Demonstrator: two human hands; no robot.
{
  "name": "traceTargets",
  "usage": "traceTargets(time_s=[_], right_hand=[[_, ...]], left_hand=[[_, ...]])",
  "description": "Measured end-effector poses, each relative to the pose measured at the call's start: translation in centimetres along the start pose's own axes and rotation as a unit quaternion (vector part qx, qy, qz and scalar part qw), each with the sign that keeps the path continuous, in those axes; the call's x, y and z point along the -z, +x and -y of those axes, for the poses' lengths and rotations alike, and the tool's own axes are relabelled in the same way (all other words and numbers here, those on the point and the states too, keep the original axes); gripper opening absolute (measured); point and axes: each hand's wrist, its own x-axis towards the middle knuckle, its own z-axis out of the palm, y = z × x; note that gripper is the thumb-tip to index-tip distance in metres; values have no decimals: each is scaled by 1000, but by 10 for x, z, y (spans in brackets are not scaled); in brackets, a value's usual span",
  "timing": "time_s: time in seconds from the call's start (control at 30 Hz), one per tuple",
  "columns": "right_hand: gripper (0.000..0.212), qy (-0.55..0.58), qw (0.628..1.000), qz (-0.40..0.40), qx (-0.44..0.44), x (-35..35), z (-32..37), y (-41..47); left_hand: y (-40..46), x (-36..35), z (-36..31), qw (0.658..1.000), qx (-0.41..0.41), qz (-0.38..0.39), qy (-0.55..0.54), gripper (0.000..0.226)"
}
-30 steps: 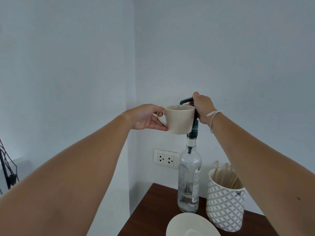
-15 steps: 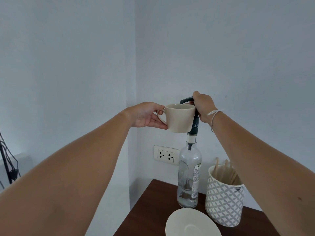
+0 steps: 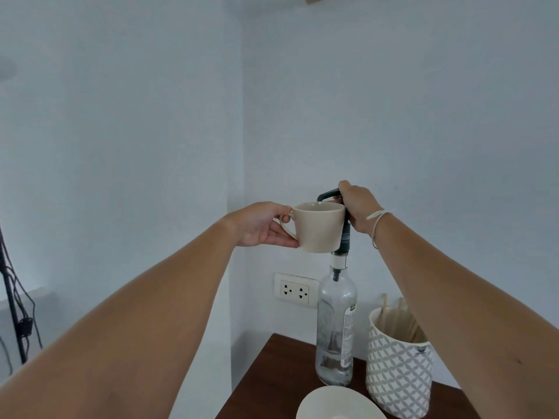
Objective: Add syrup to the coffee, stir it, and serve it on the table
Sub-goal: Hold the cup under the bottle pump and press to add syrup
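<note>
**Spotter:** Where does the cup sit against the nozzle?

**Operator:** My left hand [image 3: 262,225] is closed on the handle of the cream ceramic coffee cup [image 3: 318,226], holding it upright in the air. The dark curved pump spout [image 3: 327,195] hooks over the cup's far rim, its tip just above the opening. A pale drop shows at the tip.

**Spotter:** And the right?

**Operator:** My right hand [image 3: 360,207] is wrapped over the pump head, closed on it, immediately right of the cup. The pump's long axis runs straight down into the tall clear glass syrup bottle [image 3: 335,322], which stands on the dark brown wooden table [image 3: 272,379], below the cup and slightly right.

**Spotter:** So the press?

**Operator:** I judge it goes straight down that axis, with the cup kept left of the stem and under the tip. I can't see the coffee level. The wooden stir sticks [image 3: 399,319] wait in the grey-and-white patterned cylindrical holder [image 3: 397,376], nearer my right hand; the round white saucer [image 3: 338,403] lies near, bottom edge.
</note>
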Motion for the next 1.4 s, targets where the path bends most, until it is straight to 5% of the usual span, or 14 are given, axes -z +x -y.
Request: traceTargets(time_s=[0.53, 0.83, 0.93, 1.2, 1.4], right_hand=[[37, 48, 997, 18, -52, 8, 22, -15], [17, 20, 991, -98, 88, 20, -33, -70], [10, 31, 992, -66, 101, 22, -60, -91], [41, 52, 997, 46, 44, 19, -107, -126], [37, 57, 994, 89, 40, 19, -129, -146]], left_hand=[[-16, 0, 13, 1000, 1, -10, -18, 32], [-18, 2, 21, 1000, 5, -5, -22, 32], [-19, -1, 30, 1000, 11, -1, -22, 32], [-24, -10, 63, 999, 41, 20, -26, 33], [-31, -17, 89, 997, 59, 32, -36, 33]])
